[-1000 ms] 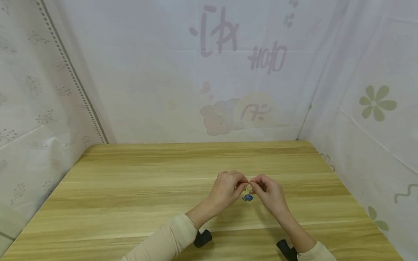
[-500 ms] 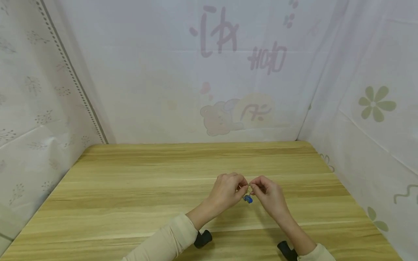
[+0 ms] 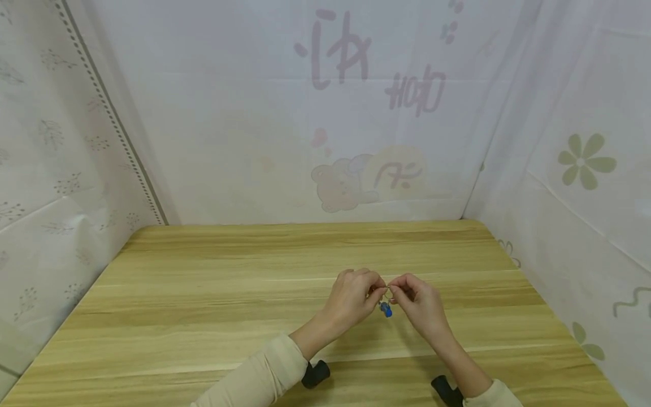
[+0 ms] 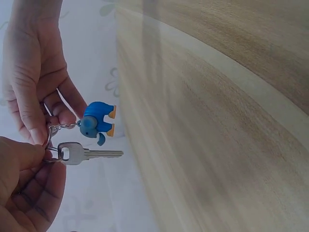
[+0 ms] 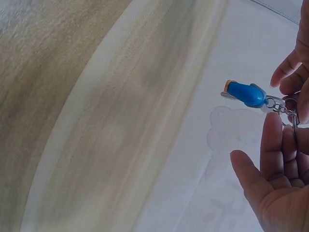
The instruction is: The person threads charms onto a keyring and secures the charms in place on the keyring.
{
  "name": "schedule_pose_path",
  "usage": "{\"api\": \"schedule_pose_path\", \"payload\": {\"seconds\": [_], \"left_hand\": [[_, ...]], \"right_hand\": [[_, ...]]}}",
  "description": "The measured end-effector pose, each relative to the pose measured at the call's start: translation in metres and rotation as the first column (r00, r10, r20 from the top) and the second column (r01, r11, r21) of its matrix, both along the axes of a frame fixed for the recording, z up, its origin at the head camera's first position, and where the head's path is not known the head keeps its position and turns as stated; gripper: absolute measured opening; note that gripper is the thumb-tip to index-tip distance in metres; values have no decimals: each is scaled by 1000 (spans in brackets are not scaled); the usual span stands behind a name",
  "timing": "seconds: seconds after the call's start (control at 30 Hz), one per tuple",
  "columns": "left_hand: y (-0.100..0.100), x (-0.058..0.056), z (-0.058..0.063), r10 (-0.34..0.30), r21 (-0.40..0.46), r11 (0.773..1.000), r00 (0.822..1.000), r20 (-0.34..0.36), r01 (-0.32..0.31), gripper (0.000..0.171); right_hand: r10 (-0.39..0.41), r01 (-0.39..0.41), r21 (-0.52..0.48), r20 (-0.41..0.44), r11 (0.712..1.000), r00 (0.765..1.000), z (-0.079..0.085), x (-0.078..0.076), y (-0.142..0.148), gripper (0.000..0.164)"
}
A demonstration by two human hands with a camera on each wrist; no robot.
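Both hands meet over the wooden table, fingertips close together on a metal key ring (image 4: pixel 49 134). My left hand (image 3: pixel 353 297) pinches the ring between thumb and fingers; my right hand (image 3: pixel 419 302) pinches it from the other side. From the ring a silver key (image 4: pixel 77 153) hangs beside a blue elephant charm (image 4: pixel 96 118) with orange feet on a short chain (image 4: pixel 63 126). In the right wrist view the elephant charm (image 5: pixel 246 94) covers most of the key. The head view shows the charm dangling just below the fingertips.
The wood-grain table (image 3: pixel 229 282) is enclosed by pale printed curtains (image 3: pixel 229 113) at the back and sides. Two black cylindrical pieces (image 3: pixel 316 374) show under the wrists, one at each forearm.
The charm has swung and turned under the fingers, showing a brighter blue side. The hands have dipped very slightly and keep their pinch on the key ring.
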State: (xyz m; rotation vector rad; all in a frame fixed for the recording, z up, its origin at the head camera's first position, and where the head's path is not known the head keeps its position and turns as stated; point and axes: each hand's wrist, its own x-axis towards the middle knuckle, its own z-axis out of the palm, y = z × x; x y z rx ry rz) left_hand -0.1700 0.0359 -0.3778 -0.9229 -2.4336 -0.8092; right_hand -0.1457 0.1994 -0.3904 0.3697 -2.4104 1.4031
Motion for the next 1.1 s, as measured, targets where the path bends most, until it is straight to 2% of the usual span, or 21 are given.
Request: {"api": "schedule_pose_path", "payload": {"seconds": [0.37, 0.6, 0.7, 0.83, 0.93, 1.1], "left_hand": [[0, 0, -2, -24, 32, 999, 999, -47, 25, 5], [0, 0, -2, -51, 56, 997, 998, -24, 52, 4], [1, 0, -1, -51, 50, 997, 999, 5, 50, 4], [2, 2, 2, -37, 33, 999, 999, 39, 35, 5], [2, 3, 3, -26, 24, 999, 999, 41, 25, 5], [1, 2, 2, -33, 39, 999, 999, 24, 32, 4]], "right_hand": [[-17, 22, -36, 133, 999, 991, 2, 1, 3, 4], [-22, 37, -69, 203, 997, 979, 4, 2, 3, 5], [-17, 26, -53, 170, 998, 985, 3, 1, 3, 4], [-8, 10, -17, 76, 1000, 997, 1, 2, 1, 4], [-5, 5, 3, 29, 1000, 1000, 1, 3, 1, 5], [-5, 7, -21, 63, 1000, 998, 0, 2, 2, 3]]}}
